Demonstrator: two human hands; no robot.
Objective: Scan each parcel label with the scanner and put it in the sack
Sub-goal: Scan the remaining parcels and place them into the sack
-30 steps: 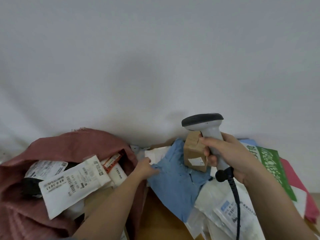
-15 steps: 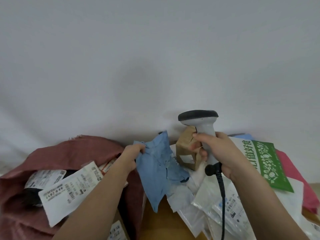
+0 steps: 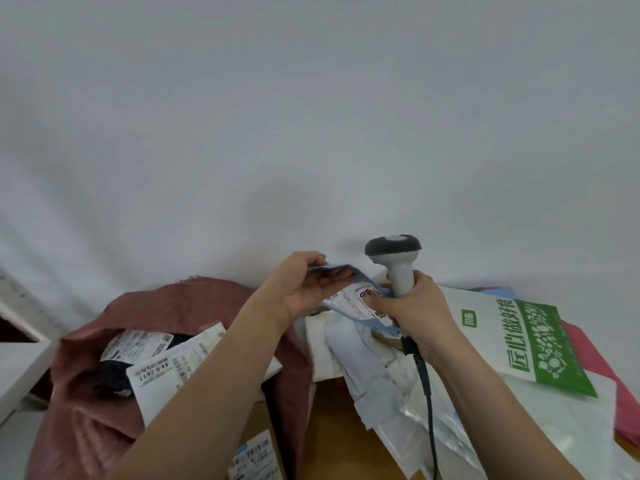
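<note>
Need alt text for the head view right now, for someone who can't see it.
Left hand holds up a light blue plastic mailer, white label showing; right hand grips a grey corded handheld scanner, thumb on that label. A dark red woven sack holds parcels, lower left.

The white label (image 3: 162,370) on a white mailer lying in the mouth of the red sack (image 3: 194,306) reads "44-6-2611", printed beside barcodes. The white-and-green bag (image 3: 519,344) at the right carries large green Chinese characters, "匠心做好粮", running along its length. The label (image 3: 353,301) on the blue mailer held in the hands shows print too blurred to read.
</note>
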